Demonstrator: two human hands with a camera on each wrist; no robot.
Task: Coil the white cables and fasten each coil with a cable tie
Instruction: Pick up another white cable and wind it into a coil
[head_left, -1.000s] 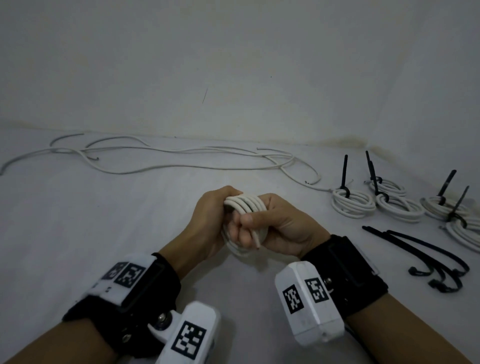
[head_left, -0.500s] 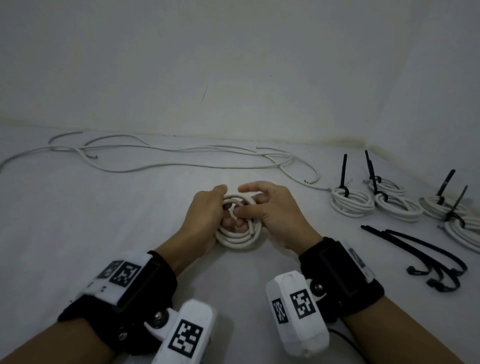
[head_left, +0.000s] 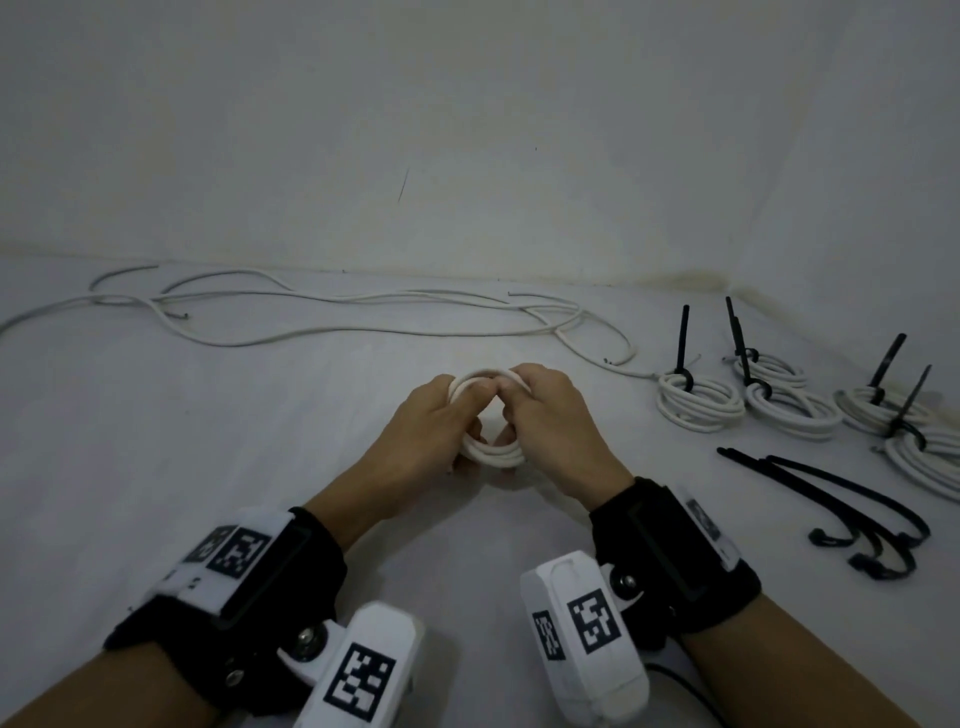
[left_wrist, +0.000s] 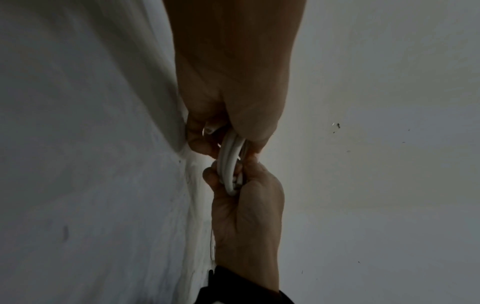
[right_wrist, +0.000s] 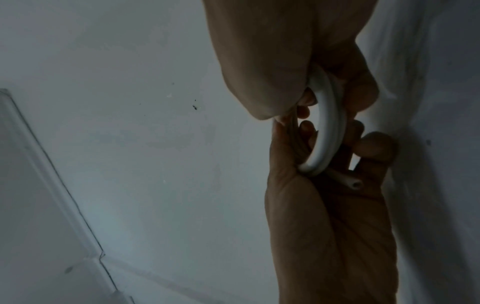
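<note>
A small coil of white cable sits at the middle of the white surface, held between both hands. My left hand grips its left side, fingers curled through the ring. On the opposite side my right hand grips it the same way, and the thumbs nearly meet over the top. The left wrist view shows the coil edge-on between my left hand and my right hand. In the right wrist view a cut cable end pokes out beside the coil. No tie is on this coil.
Several loose white cables trail along the back of the surface. Several finished coils with upright black ties stand at the right. Loose black cable ties lie in front of them. A wall rises close behind.
The hands have moved forward and down with the coil. It was bunched upright in both fists; now it lies flatter as an open ring, gripped at its two sides.
</note>
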